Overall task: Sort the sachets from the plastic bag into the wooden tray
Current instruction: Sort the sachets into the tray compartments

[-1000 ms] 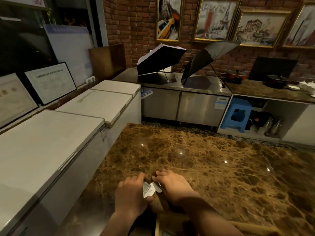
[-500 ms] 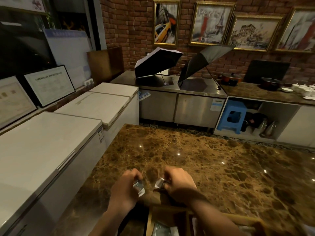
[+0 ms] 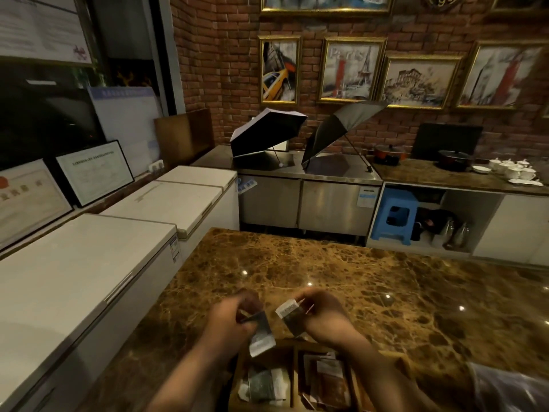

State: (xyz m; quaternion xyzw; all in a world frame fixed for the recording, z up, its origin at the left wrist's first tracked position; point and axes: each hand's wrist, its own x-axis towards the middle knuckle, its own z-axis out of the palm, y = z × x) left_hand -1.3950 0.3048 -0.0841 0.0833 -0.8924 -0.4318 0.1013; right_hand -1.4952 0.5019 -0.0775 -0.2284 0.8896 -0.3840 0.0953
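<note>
While each hand pinches one sachet above the wooden tray [image 3: 294, 349] at 6 o'clock, left hand [image 3: 228, 321] holding a grey sachet [image 3: 261, 334], right hand [image 3: 325, 318] a brown sachet [image 3: 292, 318], either could land in the wrong compartment; plastic bag [image 3: 511, 388] at 4 o'clock.

Wooden tray [image 3: 294, 352] and plastic bag [image 3: 511, 388] cut off by bottom edge

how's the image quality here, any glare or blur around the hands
Head view: dim, warm light; small ceiling-light glints dot the marble counter. Left hand and right hand are motion-smeared, so print on their sachets is unreadable. The tray lies in shadow at the bottom edge. Wide-angle bending curves the freezers and wall frames.
</note>
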